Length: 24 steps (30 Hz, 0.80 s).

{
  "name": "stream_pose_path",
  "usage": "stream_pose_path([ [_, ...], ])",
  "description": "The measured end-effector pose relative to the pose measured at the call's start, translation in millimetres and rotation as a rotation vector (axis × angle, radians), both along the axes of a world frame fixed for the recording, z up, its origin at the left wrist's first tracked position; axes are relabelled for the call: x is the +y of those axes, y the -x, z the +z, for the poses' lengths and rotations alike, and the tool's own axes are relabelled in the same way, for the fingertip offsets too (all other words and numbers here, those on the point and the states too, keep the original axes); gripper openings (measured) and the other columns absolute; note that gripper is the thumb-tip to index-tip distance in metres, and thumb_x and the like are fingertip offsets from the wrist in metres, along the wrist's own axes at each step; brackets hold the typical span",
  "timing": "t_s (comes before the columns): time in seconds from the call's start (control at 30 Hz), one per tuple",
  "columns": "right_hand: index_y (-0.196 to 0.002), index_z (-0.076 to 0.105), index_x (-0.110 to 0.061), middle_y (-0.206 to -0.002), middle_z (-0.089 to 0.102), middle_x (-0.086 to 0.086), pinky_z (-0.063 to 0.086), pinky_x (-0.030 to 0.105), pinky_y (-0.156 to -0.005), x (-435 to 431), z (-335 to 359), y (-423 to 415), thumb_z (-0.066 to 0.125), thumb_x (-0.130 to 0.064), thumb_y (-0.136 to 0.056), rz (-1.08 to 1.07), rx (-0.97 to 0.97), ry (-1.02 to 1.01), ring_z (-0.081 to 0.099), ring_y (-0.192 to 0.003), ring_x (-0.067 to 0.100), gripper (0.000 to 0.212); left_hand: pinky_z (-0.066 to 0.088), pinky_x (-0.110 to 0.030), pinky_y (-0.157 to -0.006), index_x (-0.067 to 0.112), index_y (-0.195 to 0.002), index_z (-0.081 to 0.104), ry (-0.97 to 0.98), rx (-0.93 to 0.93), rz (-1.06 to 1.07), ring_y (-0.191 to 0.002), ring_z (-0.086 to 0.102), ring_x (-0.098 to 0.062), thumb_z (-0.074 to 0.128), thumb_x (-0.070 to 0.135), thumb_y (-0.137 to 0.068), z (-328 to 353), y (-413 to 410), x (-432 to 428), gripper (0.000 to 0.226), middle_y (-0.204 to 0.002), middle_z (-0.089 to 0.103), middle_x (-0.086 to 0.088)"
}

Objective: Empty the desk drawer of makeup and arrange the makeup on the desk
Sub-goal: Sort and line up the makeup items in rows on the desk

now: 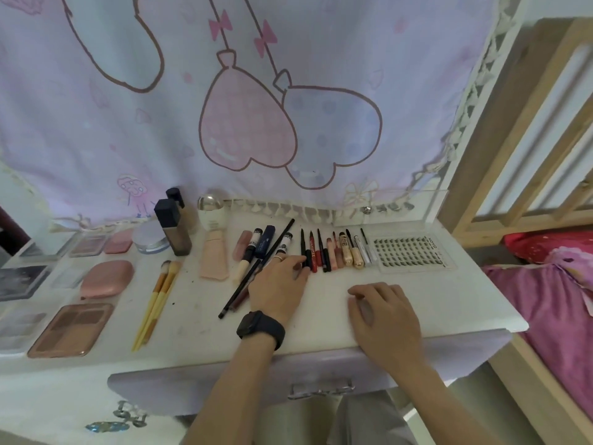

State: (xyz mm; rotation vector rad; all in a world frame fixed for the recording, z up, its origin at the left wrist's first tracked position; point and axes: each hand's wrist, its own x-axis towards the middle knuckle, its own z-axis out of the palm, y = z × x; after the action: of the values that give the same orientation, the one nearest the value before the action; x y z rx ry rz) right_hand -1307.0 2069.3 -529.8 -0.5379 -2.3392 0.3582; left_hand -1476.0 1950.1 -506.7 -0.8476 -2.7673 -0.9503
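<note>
Makeup lies in rows on the white desk (449, 303). My left hand (278, 284), with a black watch on the wrist, lies over a long black brush (256, 268). Its thumb and forefinger pinch the near end of a black pencil (303, 244), the leftmost in a row of pencils and slim tubes (333, 252). My right hand (382, 313) rests palm down on bare desk near the front edge, fingers loosely curled and holding nothing. The drawer front (208, 387) below the desk is closed, with its handle (321, 390) between my forearms.
A lash tray (414, 252) sits at the right end. Two yellow brushes (157, 300), a pink compact (107, 279), palettes (72, 330), foundation bottles (173, 229) and a powder jar (150, 237) fill the left half. A printed curtain (256, 107) hangs behind; a bed (552, 284) stands to the right.
</note>
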Motion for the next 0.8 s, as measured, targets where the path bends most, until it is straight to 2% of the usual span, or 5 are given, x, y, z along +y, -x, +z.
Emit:
stream_pose_path([
  [0.3, -0.102, 0.071, -0.026, -0.108, 0.069, -0.008, 0.046, 0.031, -0.080, 2.1, -4.0, -1.2, 0.050, -0.037, -0.091, -0.008, -0.074, -0.051, 0.058, -0.101, 0.016, 0.027, 0.054, -0.033, -0.082, 0.041, -0.124, 0.063, 0.007, -0.017, -0.013, -0.099, 0.061, -0.007, 0.057, 0.051, -0.092, 8.4, -9.2, -3.2, 0.034, -0.112, 0.061, 0.019],
  [0.5, -0.101, 0.073, -0.025, -0.106, 0.071, -0.007, 0.050, 0.034, -0.080, 0.5, 1.3, -2.2, 0.052, -0.036, -0.090, -0.013, -0.099, -0.032, 0.061, -0.100, 0.018, 0.026, 0.035, -0.012, -0.059, 0.040, -0.119, 0.061, -0.048, 0.003, -0.031, -0.075, 0.052, 0.003, 0.063, 0.036, -0.092, 14.0, -12.5, -16.3, 0.027, -0.106, 0.061, 0.021],
  [0.57, -0.100, 0.074, -0.023, -0.106, 0.071, -0.006, 0.052, 0.036, -0.080, 0.5, 2.6, -2.0, 0.055, -0.034, -0.089, -0.012, -0.111, -0.027, 0.062, -0.100, 0.019, 0.025, 0.039, -0.013, -0.063, 0.038, -0.118, 0.062, -0.010, 0.072, -0.004, -0.086, 0.055, 0.001, 0.062, 0.033, -0.092, 17.6, -6.5, -22.1, 0.026, -0.109, 0.061, 0.020],
  [0.67, -0.099, 0.074, -0.023, -0.105, 0.072, -0.005, 0.052, 0.036, -0.080, 0.7, 3.0, -1.8, 0.057, -0.032, -0.089, -0.015, -0.105, -0.026, 0.063, -0.098, 0.020, 0.023, 0.055, -0.036, -0.081, 0.033, -0.120, 0.061, 0.063, 0.087, 0.038, -0.136, 0.041, -0.012, 0.057, 0.032, -0.094, 27.2, 7.5, -26.6, 0.026, -0.127, 0.058, 0.014],
  [0.8, -0.099, 0.073, -0.024, -0.105, 0.071, -0.006, 0.050, 0.036, -0.080, 0.8, 2.5, -0.3, 0.059, -0.031, -0.088, -0.031, -0.104, -0.005, 0.061, -0.098, 0.020, 0.020, 0.054, -0.040, -0.089, 0.028, -0.124, 0.059, 0.202, 0.092, 0.077, -0.137, 0.042, -0.016, 0.052, 0.043, -0.097, 36.3, 20.7, -24.7, 0.032, -0.139, 0.053, 0.006],
])
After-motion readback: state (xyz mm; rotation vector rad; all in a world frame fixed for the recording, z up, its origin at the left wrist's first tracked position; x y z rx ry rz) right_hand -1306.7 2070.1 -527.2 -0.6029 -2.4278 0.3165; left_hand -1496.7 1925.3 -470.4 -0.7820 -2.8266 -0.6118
